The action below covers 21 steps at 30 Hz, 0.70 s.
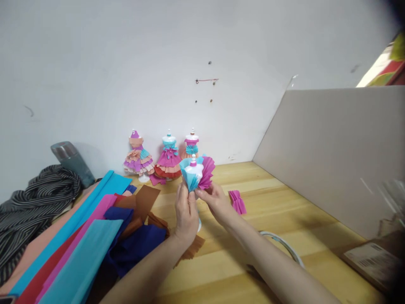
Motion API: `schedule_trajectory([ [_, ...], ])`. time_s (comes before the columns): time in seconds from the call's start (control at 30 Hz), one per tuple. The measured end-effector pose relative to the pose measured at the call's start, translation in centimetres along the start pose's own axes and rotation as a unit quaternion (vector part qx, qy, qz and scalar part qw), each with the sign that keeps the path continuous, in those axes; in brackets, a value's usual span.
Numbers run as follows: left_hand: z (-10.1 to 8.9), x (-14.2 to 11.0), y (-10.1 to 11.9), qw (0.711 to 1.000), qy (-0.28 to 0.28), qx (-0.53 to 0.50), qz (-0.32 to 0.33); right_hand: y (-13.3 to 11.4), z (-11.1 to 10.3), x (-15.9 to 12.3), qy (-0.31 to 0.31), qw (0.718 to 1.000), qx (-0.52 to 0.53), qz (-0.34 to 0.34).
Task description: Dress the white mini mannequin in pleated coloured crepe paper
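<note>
A small white dress form (196,169) stands upright between my hands, with a pink band at its neck. Pleated blue crepe paper (189,176) covers its left side and pleated magenta crepe paper (207,171) fans out on its right. My left hand (186,211) is closed around the lower end of the blue paper. The thumb and fingers of my right hand (215,200) pinch the bottom of the magenta paper at the waist. The form's lower part is mostly hidden behind my hands; a bit of its white base (199,224) shows.
Behind stand three dressed forms, among them one in a purple-and-peach dress (138,158). Left lie crepe paper sheets (82,253), brown and navy scraps (139,245), striped cloth (47,190) and a bottle (72,162). Right are a gathered magenta piece (237,202), a tape roll (284,245) and a partition (332,160).
</note>
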State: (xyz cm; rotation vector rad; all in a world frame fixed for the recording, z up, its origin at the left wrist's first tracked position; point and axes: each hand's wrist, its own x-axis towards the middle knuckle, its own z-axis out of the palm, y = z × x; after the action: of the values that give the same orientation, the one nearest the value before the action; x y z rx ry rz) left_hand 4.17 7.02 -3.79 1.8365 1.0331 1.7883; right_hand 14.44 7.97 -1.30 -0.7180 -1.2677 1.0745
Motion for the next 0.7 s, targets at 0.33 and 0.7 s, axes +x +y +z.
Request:
schedule_trajectory([
  [0.33,-0.22,-0.24,-0.20,0.999,-0.013,0.040,0.013,-0.17,-0.17,-0.29,-0.014,0.998,-0.054,-0.027],
  [0.7,-0.06,-0.98,-0.61,0.995,-0.004,0.093,0.019,-0.18,-0.31,-0.91,-0.020,0.996,-0.072,-0.045],
])
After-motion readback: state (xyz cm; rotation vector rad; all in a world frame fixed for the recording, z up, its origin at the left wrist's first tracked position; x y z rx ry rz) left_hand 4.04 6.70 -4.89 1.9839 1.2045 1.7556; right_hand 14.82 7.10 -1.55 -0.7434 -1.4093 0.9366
